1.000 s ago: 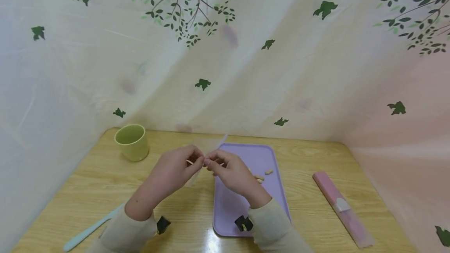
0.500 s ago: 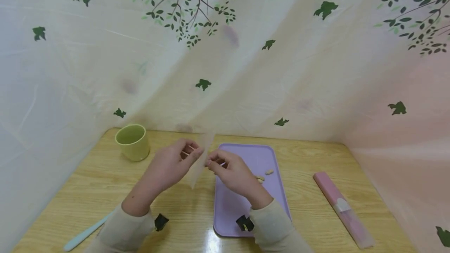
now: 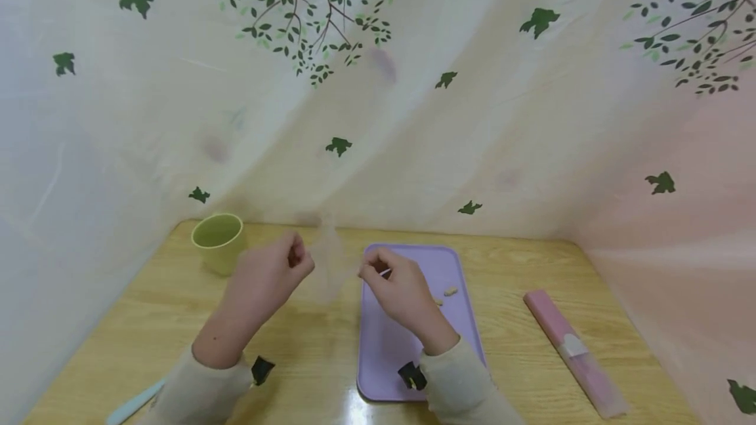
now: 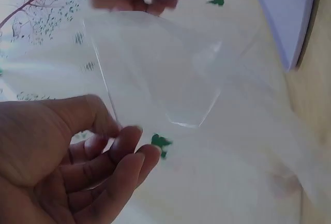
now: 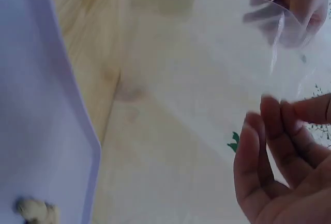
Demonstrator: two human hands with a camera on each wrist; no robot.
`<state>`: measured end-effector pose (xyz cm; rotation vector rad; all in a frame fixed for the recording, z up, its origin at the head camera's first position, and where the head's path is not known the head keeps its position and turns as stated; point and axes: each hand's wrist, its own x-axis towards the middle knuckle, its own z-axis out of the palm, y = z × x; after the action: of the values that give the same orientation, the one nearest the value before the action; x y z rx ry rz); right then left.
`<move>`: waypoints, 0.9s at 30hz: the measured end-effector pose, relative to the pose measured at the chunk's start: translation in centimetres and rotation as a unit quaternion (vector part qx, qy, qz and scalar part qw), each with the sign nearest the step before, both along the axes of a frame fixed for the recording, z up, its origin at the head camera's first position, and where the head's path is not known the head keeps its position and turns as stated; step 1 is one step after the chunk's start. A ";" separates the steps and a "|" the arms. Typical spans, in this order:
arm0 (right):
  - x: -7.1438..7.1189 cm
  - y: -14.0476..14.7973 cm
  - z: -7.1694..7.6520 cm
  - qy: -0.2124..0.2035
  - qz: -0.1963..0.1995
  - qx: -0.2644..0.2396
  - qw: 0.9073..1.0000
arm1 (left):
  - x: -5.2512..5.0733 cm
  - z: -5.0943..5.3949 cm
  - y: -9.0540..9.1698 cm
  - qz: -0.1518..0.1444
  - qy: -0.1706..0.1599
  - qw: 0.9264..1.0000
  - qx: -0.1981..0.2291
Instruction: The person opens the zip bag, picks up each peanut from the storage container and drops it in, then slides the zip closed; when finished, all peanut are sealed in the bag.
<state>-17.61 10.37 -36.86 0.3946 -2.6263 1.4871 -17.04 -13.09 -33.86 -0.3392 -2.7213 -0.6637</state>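
A thin see-through plastic bag [image 3: 327, 267] hangs between the two hands above the table. My left hand [image 3: 262, 281] pinches one edge of it between thumb and fingers; the left wrist view shows the clear film [image 4: 165, 69] spread from those fingertips. On the other side, my right hand [image 3: 404, 294] pinches the opposite edge, over the left part of a purple tray [image 3: 390, 359]. In the right wrist view the film [image 5: 196, 53] stretches across to the left hand. Several peanuts [image 3: 451, 291] lie on the tray, some of them hidden behind the right hand.
A green cup [image 3: 218, 244] stands at the back left. The end of a pale blue utensil [image 3: 136, 402] shows near the left sleeve. To the right lies a long pink packet [image 3: 575, 353] with a white band. A printed curtain [image 3: 401, 149] rises behind the wooden table.
My hands were touching at the fingertips and have drawn apart, the left hand moving left. The plastic bag now spans the gap between them. The head view has tilted slightly.
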 end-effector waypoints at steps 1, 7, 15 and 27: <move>0.1 0.0 0.0 0.008 -0.020 0.002 1.000 | 0.1 0.1 -0.5 0.013 0.022 1.000 -0.005; 0.1 0.1 0.1 0.037 -0.058 0.025 0.997 | 0.2 0.9 -2.9 0.048 0.090 0.995 -0.019; 0.1 0.4 -0.1 -0.029 0.007 0.067 0.997 | 0.9 2.6 -2.8 0.030 0.175 0.982 -0.068; 0.3 0.0 0.3 -0.077 0.107 0.058 0.990 | 2.4 1.9 1.5 -0.004 0.322 0.937 -0.140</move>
<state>-17.29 10.38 -36.56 0.6132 -2.8792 1.4827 -14.63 -11.63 -31.92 -0.5269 -2.1689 -0.1167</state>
